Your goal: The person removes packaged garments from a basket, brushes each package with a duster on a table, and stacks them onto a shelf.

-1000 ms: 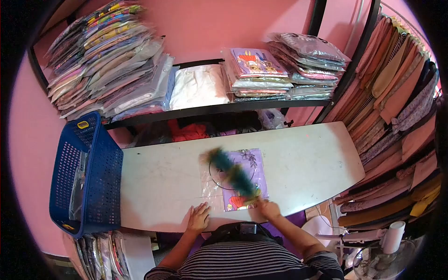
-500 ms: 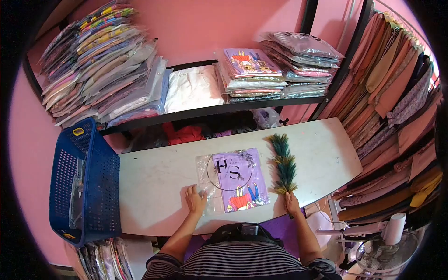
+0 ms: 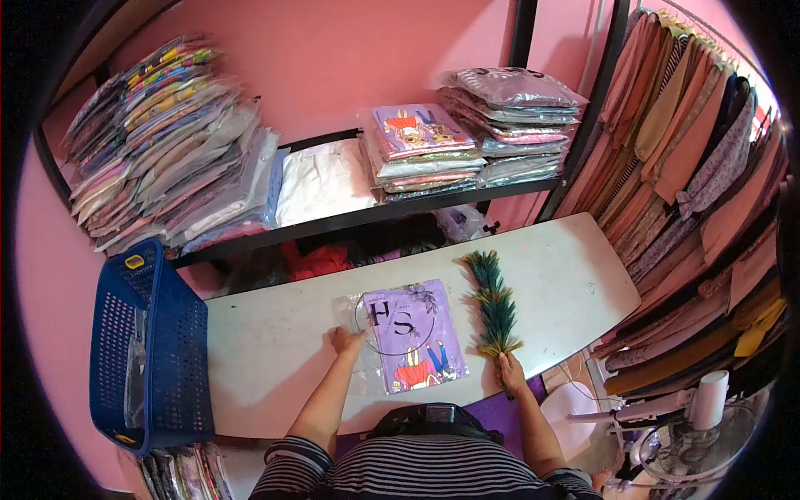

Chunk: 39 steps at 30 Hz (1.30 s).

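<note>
A folded purple cloth in a clear plastic bag (image 3: 414, 337) lies flat on the white table (image 3: 267, 358); the bag shows the letters H and S in a ring and a printed figure. My left hand (image 3: 346, 340) is at the bag's left edge, its fingers closed on the clear plastic. To the right of the bag, my right hand (image 3: 509, 372) is wrapped round the handle end of a green feather duster (image 3: 492, 304), which lies along the table pointing away from me.
A blue basket (image 3: 179, 358) stands at the left. Stacks of bagged clothes (image 3: 192, 158) sit on the black-edged shelf (image 3: 333, 218) behind. Clothes hang on a rack (image 3: 667, 167) at the right, above a fan (image 3: 696, 442).
My left hand has moved up along the bag's left edge and now grips the plastic. The view has shifted slightly. My right hand still holds the duster.
</note>
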Each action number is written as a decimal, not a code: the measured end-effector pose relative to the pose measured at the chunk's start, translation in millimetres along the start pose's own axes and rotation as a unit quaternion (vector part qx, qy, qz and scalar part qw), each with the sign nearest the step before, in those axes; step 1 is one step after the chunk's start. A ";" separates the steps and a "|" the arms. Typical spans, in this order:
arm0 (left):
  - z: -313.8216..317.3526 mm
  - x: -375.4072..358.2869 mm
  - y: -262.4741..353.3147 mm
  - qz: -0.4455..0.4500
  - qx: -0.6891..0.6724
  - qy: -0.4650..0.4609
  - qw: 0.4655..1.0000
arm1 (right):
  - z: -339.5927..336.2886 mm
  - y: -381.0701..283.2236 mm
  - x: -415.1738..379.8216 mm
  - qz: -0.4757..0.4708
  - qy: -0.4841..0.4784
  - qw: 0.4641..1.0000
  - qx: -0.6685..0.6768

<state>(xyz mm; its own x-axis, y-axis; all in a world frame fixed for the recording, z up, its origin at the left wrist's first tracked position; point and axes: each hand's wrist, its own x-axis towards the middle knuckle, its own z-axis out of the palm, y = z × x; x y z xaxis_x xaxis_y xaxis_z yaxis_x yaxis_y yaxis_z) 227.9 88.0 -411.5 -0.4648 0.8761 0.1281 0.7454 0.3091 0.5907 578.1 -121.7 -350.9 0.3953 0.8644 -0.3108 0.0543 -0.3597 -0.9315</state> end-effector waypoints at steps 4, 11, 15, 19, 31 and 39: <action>-15.4 17.6 20.5 0.057 0.014 -0.208 0.976 | -2.0 35.2 17.7 -0.087 0.045 0.993 -0.067; -76.8 18.7 166.5 0.084 -0.531 -0.297 0.789 | -2.6 -10.5 -4.3 -0.004 0.018 0.998 -0.065; -161.4 -1.3 218.8 0.367 -0.293 -0.234 0.851 | -1.9 2.7 0.2 0.005 0.007 1.000 0.019; -168.9 -27.3 185.9 0.645 -0.190 -0.148 0.725 | -7.6 1.5 -3.3 0.041 -0.040 0.987 0.151; -103.8 -85.5 -0.6 0.578 0.108 -0.141 0.797 | 30.3 -33.8 -25.8 -0.246 0.007 0.884 -0.398; -100.6 -87.5 -23.6 0.562 0.086 -0.150 0.809 | 57.6 -39.2 19.4 -0.115 0.018 0.814 -0.569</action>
<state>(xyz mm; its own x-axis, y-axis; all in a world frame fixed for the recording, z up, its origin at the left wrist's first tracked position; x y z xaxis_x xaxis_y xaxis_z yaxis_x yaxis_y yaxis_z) 202.9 -33.2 -356.4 0.6706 0.6817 0.2926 0.6839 -0.7209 0.1122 530.8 -70.6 -331.3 0.2797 0.9515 -0.1282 0.9370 -0.2996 -0.1795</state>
